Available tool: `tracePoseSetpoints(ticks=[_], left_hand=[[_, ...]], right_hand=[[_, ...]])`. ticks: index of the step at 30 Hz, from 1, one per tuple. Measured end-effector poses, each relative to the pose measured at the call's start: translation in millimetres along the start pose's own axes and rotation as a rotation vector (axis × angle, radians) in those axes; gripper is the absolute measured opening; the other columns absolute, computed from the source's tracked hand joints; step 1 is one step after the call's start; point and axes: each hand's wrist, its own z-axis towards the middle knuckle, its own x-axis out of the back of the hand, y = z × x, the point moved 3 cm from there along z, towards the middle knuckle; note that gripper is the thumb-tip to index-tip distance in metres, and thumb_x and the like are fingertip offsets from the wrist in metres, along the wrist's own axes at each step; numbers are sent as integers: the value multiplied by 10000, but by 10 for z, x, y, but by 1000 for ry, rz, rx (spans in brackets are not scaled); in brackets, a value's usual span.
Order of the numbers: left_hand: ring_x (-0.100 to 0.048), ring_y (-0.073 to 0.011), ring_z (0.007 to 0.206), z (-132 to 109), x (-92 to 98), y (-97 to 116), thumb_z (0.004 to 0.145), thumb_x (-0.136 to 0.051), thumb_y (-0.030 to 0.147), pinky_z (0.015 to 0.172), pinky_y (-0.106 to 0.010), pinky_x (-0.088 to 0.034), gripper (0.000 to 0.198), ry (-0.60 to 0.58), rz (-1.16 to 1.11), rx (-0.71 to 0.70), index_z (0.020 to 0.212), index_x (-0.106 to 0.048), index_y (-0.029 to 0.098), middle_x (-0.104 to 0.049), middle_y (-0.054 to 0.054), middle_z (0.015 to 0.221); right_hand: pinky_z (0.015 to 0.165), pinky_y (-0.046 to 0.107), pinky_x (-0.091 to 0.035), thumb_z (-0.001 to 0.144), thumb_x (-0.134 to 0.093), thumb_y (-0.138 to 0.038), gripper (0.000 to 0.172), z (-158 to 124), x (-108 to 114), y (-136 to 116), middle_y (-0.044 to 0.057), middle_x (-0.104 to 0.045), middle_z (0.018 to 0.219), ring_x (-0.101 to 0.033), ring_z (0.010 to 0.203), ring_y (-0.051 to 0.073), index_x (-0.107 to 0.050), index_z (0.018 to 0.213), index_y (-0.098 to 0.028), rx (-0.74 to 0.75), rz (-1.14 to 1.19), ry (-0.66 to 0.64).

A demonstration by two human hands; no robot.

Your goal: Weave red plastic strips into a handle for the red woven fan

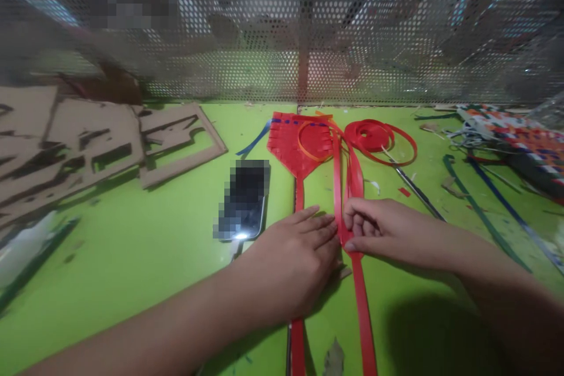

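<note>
Red plastic strapping weave (299,147) lay flat at the centre of the green worktable (132,317): a tapered panel with a blue strip showing as dashes along its top edge, short cut ends at its sides and an orange loop across it. Long red strips (362,311) ran from it toward the person. Right hand (379,235): fingers curled, pinching a strip. Left hand (293,264): fingers extended, lying flat beside the strips. A red strap coil (374,138) lay just beyond; a phone (244,200) lay to the left.
</note>
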Motion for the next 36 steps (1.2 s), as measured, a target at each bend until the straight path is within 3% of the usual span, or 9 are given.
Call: tracePoseSetpoints(ticks=[5, 9, 14, 22, 30, 36], left_hand=[[-711, -256, 1274, -14, -20, 9, 1099, -544, 331, 1268, -421, -432, 356, 20, 46, -43, 1300, -744, 117, -745, -115, 1379], [-692, -246, 1301, -12, -38, 45, 1109, -520, 326, 1275, -422, -425, 378, -20, 62, -66, 1359, -720, 124, -734, -113, 1399], [-621, -318, 1397, -4, -70, 125, 1090, -536, 313, 1268, -445, -426, 399, -20, 149, -61, 1341, -736, 77, -703, -169, 1430], [-618, -348, 1364, -53, -41, 212, 1014, -610, 369, 1229, -470, -450, 494, -32, 215, -45, 1391, -701, 63, -683, -191, 1441], [-652, -300, 1160, -44, -7, 208, 1000, -633, 258, 1017, -424, -570, 316, -104, 182, -79, 1248, -757, 107, -729, -124, 1204], [-625, -274, 1047, -24, -19, 214, 1008, -629, 296, 997, -442, -553, 270, -88, 78, -29, 1153, -773, 118, -696, -92, 1049]], right_hand=[[664, 268, -454, 962, -711, -322, 145, -13, 2, -3, -30, -638, 871, -560, 771, 147, -590, 965, -241, -2, 17, -1], [658, 259, -446, 970, -705, -339, 144, -10, 5, -20, -37, -642, 861, -566, 768, 142, -597, 964, -244, -1, 37, -6], [643, 251, -439, 967, -709, -330, 161, -11, -1, -33, -40, -638, 838, -561, 758, 141, -585, 922, -237, -12, 64, -12], [637, 251, -433, 962, -710, -324, 153, -11, -1, -26, -42, -632, 831, -553, 746, 139, -590, 922, -237, -9, 50, -2], [650, 255, -437, 953, -703, -295, 124, -19, 3, -15, -35, -639, 851, -564, 761, 143, -596, 933, -236, -12, 52, -3], [650, 246, -437, 964, -672, -268, 99, -18, 4, -40, -41, -636, 842, -557, 757, 139, -586, 924, -242, -14, 56, -3]])
